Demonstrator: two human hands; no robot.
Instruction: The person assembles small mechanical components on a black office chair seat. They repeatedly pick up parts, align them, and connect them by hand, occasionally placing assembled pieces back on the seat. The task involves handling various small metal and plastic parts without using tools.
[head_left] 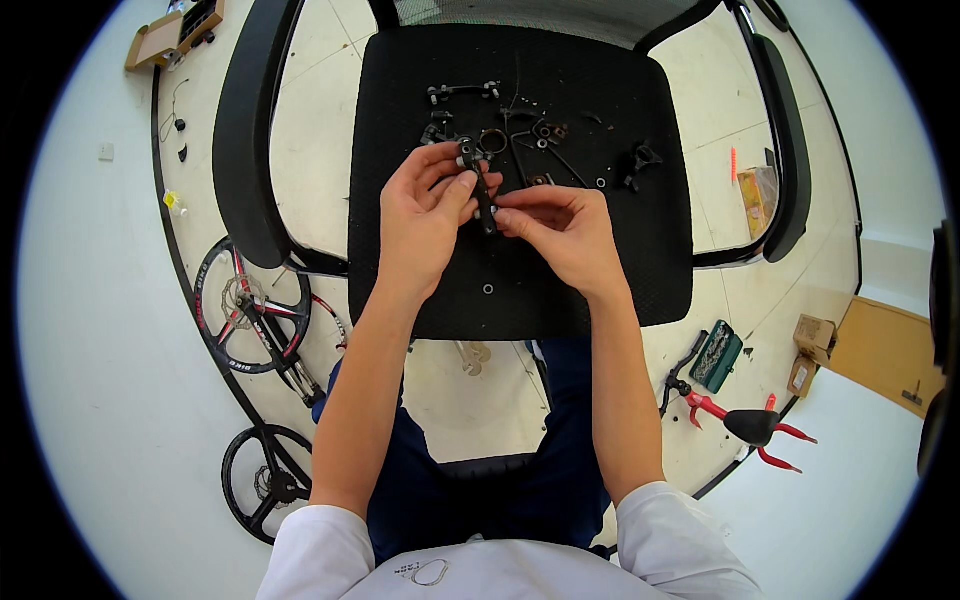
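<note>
Over the black chair seat [590, 285], my left hand [418, 215] grips a slim black bar-shaped bicycle part [486, 212] between thumb and fingers. The part slants with its lower end towards me. My right hand [568, 232] is closed in a pinch at that lower end, where a small silvery piece shows by the fingertips. A similar black part [463, 93] lies at the seat's far side. Just beyond my hands are a round ring [493, 141] and thin black rods [570, 172]. A small metal washer [488, 289] lies near the front edge.
Armrests [245, 140] flank the seat. A black knob-like part [640, 163] sits at its right. On the floor are bicycle wheels [268, 365] at left, a green toolbox [717, 357], a red frame with a saddle [750, 427], and cardboard boxes [815, 338] at right.
</note>
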